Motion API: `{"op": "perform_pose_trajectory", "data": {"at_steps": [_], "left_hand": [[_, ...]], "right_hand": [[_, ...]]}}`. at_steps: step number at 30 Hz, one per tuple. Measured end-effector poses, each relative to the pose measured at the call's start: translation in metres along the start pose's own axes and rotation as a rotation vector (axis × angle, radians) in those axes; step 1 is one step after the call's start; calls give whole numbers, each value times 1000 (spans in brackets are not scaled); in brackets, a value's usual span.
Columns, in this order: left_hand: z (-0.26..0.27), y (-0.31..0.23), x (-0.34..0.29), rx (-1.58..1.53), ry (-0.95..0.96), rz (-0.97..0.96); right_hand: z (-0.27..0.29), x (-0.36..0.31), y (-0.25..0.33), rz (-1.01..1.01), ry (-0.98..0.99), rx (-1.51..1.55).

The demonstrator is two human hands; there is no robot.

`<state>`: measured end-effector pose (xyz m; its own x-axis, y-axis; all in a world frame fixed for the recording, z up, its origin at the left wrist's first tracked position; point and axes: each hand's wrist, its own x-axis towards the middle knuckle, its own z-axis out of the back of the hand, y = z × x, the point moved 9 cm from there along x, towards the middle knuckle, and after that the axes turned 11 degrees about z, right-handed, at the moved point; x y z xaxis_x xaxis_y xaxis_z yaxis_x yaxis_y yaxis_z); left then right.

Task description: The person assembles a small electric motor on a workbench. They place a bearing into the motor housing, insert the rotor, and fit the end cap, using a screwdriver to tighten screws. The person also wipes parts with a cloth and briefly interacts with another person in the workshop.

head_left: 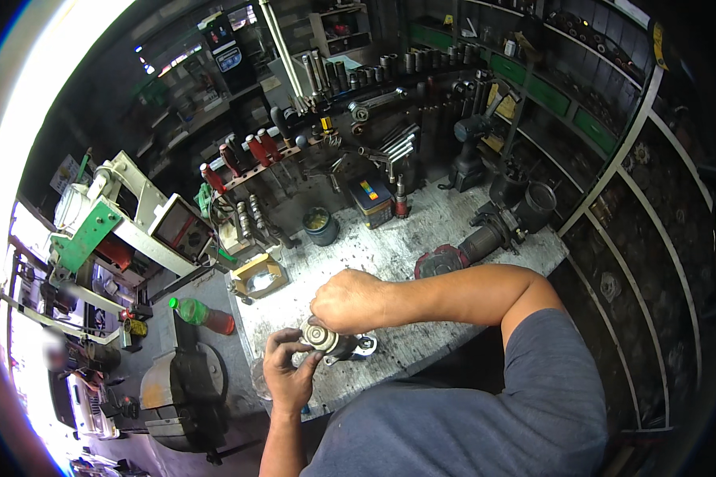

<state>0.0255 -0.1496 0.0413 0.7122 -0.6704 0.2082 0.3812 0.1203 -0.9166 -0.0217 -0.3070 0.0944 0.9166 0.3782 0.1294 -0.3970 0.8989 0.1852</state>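
Note:
On the near part of the worn, pale workbench lies a metal machine part with a round, stepped end facing up. My left hand grips its left side, thumb and fingers curled against the metal. My right hand is closed just above it, knuckles up; its fingertips are hidden, so I cannot tell what they hold. A lighter metal flange with a hole shows at the right of the part. Beside my left wrist sits a clear, rounded object, partly covered.
An open cardboard box and a dark can stand beyond my hands. A red-and-black power tool lies right, near my forearm. A green-capped bottle and a bench vise are left. Red-handled screwdrivers and sockets line the back.

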Motion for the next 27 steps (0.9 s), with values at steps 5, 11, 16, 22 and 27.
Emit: {"op": "perform_pose_trajectory", "data": {"at_steps": [5, 11, 16, 22, 27], "left_hand": [[-3, 5, -1, -55, 70, 40], [2, 9, 1, -118, 34, 42], [-1, 1, 0, -86, 53, -12], [2, 7, 1, -121, -9, 52], [2, 4, -2, -24, 61, 16]], "right_hand": [[-1, -1, 1, 26, -71, 7], [4, -4, -2, 1, -142, 15], [-12, -7, -5, -45, 56, 59], [-5, -5, 2, 27, 18, -19], [8, -3, 4, 47, -148, -68]]}}
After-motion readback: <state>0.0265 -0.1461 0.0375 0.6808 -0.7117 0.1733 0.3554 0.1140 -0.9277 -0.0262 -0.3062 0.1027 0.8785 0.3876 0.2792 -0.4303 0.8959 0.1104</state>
